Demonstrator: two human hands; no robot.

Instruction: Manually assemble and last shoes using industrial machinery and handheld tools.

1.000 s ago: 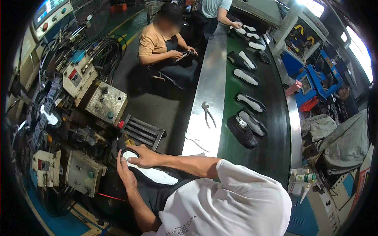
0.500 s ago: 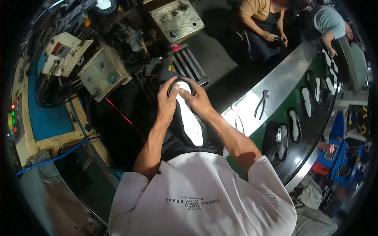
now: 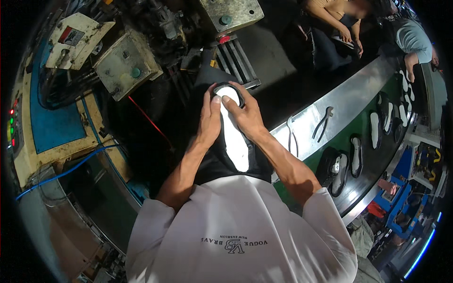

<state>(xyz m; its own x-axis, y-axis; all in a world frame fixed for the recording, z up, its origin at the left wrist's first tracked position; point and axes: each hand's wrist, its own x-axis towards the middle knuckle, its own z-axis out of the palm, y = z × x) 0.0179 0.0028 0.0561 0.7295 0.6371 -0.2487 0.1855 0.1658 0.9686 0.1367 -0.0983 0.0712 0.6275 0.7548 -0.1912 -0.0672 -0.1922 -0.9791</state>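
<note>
A black shoe upper lies lengthwise before me, its white insole facing up and its near end close to my lap. Its far end is gripped from both sides. My left hand wraps the left edge with the thumb on the white face. Opposite it, my right hand curls round the other edge, its thumb also pressing on the insole. Most fingertips are hidden beneath the shoe.
On the metal ledge to the right lie dark pliers and another plier-like tool. Beyond, several black shoes with white insoles rest on a green conveyor. Machine boxes stand ahead left. Two people work at far right.
The view has shifted slightly, moving the surroundings within the picture. My hands keep hold of the shoe's far end, the thumbs slightly shifted on the white insole.
</note>
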